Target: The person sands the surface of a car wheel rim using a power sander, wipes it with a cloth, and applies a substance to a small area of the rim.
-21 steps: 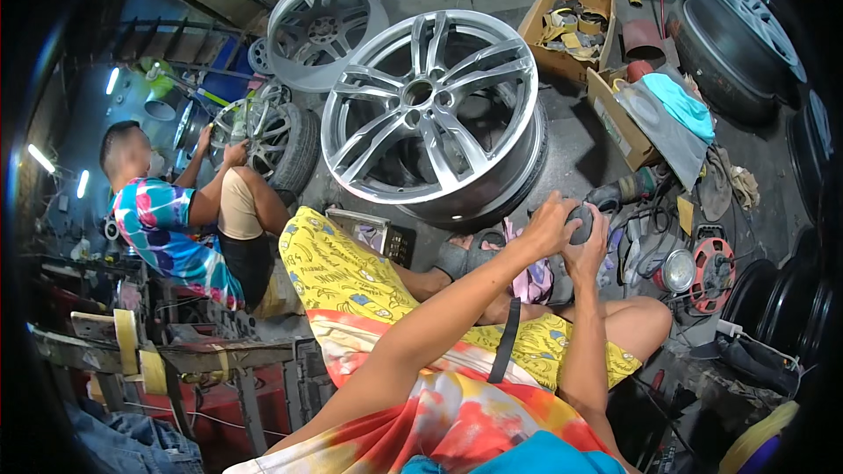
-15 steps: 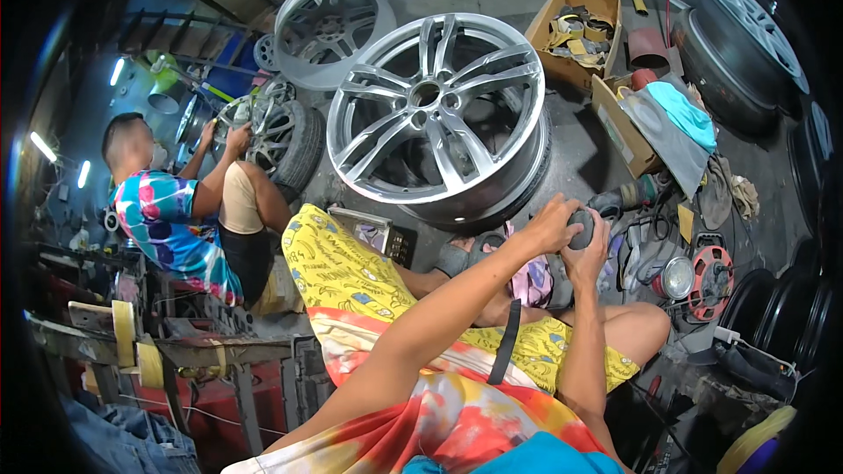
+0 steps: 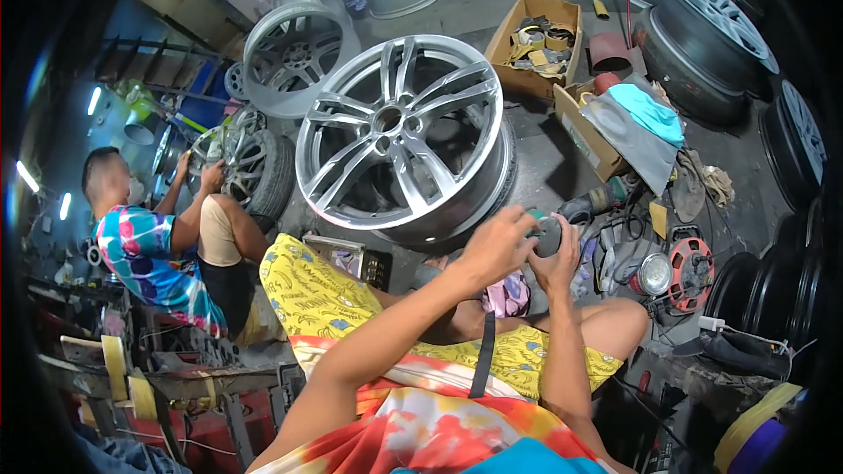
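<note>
In my right hand (image 3: pixel 557 265) is a small dark round pad (image 3: pixel 548 237), its flat face turned up and my fingers and thumb curled round its side. My left hand (image 3: pixel 497 249) pinches the pad's left edge, where a thin green rim or layer (image 3: pixel 535 214) shows; whether this is a separate disc I cannot tell. Beyond my hands a silver multi-spoke wheel rim (image 3: pixel 413 158) rests tilted on top of a tyre or another rim. Close to my right hand lies a dark power tool with a green part (image 3: pixel 606 197).
A carton of used abrasive pieces (image 3: pixel 536 46) stands behind, beside a turquoise cloth (image 3: pixel 648 112). On the right are a red cable reel (image 3: pixel 692 274), a round lamp (image 3: pixel 653 274) and black wheels (image 3: pixel 764 298). At left, another person (image 3: pixel 145 246) handles a tyred wheel (image 3: pixel 263 167).
My view has shifted, so the scene sits further left and lower. My left fingers have moved onto the pad's edge, and a green rim now shows there.
</note>
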A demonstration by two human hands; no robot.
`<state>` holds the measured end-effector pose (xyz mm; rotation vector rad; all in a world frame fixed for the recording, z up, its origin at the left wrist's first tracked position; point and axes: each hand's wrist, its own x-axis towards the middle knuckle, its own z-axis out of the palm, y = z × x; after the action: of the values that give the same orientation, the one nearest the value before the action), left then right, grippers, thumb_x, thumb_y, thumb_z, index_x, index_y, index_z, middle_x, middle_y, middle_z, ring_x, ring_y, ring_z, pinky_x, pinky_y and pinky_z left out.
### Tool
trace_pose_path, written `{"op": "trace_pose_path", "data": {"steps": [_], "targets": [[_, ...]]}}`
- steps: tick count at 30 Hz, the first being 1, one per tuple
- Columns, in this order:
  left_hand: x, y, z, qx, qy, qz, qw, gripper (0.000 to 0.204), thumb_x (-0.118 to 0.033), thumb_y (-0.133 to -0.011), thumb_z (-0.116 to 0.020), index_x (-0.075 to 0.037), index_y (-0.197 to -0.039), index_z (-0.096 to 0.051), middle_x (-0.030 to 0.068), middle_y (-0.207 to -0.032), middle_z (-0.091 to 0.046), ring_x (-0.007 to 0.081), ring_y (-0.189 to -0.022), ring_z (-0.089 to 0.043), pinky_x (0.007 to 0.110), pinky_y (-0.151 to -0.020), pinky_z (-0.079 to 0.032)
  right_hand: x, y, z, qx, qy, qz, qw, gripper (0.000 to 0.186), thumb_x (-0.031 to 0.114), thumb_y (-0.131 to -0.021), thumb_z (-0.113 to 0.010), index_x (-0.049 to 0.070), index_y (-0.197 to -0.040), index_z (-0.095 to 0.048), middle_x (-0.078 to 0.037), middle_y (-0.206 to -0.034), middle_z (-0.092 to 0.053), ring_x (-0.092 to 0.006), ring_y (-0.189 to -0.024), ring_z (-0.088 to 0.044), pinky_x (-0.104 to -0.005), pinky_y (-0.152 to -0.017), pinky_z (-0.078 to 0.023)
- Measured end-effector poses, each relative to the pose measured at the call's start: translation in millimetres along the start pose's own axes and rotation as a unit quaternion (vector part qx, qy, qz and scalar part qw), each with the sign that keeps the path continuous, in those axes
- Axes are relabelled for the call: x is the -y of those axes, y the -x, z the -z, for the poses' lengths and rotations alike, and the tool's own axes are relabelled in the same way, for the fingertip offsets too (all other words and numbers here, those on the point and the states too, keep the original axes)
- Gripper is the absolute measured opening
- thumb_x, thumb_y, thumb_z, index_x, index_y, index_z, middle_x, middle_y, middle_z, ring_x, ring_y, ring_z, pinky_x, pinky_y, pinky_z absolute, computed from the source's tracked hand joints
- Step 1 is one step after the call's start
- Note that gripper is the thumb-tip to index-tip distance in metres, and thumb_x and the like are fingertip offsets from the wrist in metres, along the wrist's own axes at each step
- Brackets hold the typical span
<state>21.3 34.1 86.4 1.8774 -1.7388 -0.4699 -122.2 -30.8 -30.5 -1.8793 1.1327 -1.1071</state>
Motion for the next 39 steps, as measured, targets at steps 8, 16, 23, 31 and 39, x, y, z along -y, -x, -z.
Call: {"op": "trace_pose_path", "data": {"steps": [8, 16, 23, 31, 39], "targets": [[60, -19, 58, -0.184, -0.227, -0.023, 0.956, 0.043, -0.020, -0.090, -0.074, 0.000, -0.124, -0.058, 0.0142, -0.113, -0.064, 0.0350, -0.117, -0.058, 0.049, -0.109, -0.043, 13, -9, -11, -0.023, 0.010, -0.020, 0.999, 0.070, 0.029, -0.076, -0.089, 0.007, -0.134, -0.057, -0.019, -0.117, -0.057, -0.0427, -0.111, -0.061, -0.0509, -0.093, -0.051], [95, -34, 47, -0.135, -0.333, -0.032, 0.933, 0.033, -0.017, -0.084, -0.077, -0.006, -0.107, -0.056, 0.0138, -0.095, -0.063, 0.0328, -0.104, -0.063, 0.051, -0.117, -0.040, 3, -2, -18, -0.066, 0.010, -0.021, 0.998, 0.073, 0.029, -0.073, -0.092, 0.005, -0.132, -0.057, -0.018, -0.119, -0.059, -0.0407, -0.112, -0.061, -0.0495, -0.097, -0.049], [93, -13, 42, -0.119, -0.344, -0.046, 0.930, 0.027, -0.015, -0.084, -0.070, -0.005, -0.105, -0.057, 0.0136, -0.095, -0.060, 0.0306, -0.098, -0.059, 0.044, -0.099, -0.044, -18, 6, -9, -0.065, 0.051, -0.052, 0.995, 0.075, 0.031, -0.074, -0.093, 0.002, -0.133, -0.056, -0.018, -0.121, -0.060, -0.0394, -0.118, -0.058, -0.0476, -0.103, -0.046], [81, 41, 35, -0.043, -0.278, -0.088, 0.956, 0.039, -0.020, -0.083, -0.075, -0.001, -0.111, -0.057, 0.0161, -0.104, -0.057, 0.0343, -0.107, -0.057, 0.049, -0.116, -0.038, -42, 12, -14, -0.104, 0.062, -0.057, 0.991, 0.076, 0.030, -0.076, -0.093, 0.000, -0.135, -0.055, -0.019, -0.124, -0.059, -0.0404, -0.120, -0.058, -0.0493, -0.105, -0.046], [95, 26, 120, -0.119, -0.044, -0.072, 0.989, 0.032, -0.027, -0.094, -0.077, -0.003, -0.113, -0.067, 0.0183, -0.123, -0.064, 0.0366, -0.123, -0.059, 0.047, -0.108, -0.046, -45, 6, -18, -0.118, 0.057, -0.074, 0.989, 0.076, 0.032, -0.075, -0.093, 0.001, -0.134, -0.056, -0.019, -0.124, -0.059, -0.0399, -0.120, -0.058, -0.0489, -0.105, -0.046]]}}
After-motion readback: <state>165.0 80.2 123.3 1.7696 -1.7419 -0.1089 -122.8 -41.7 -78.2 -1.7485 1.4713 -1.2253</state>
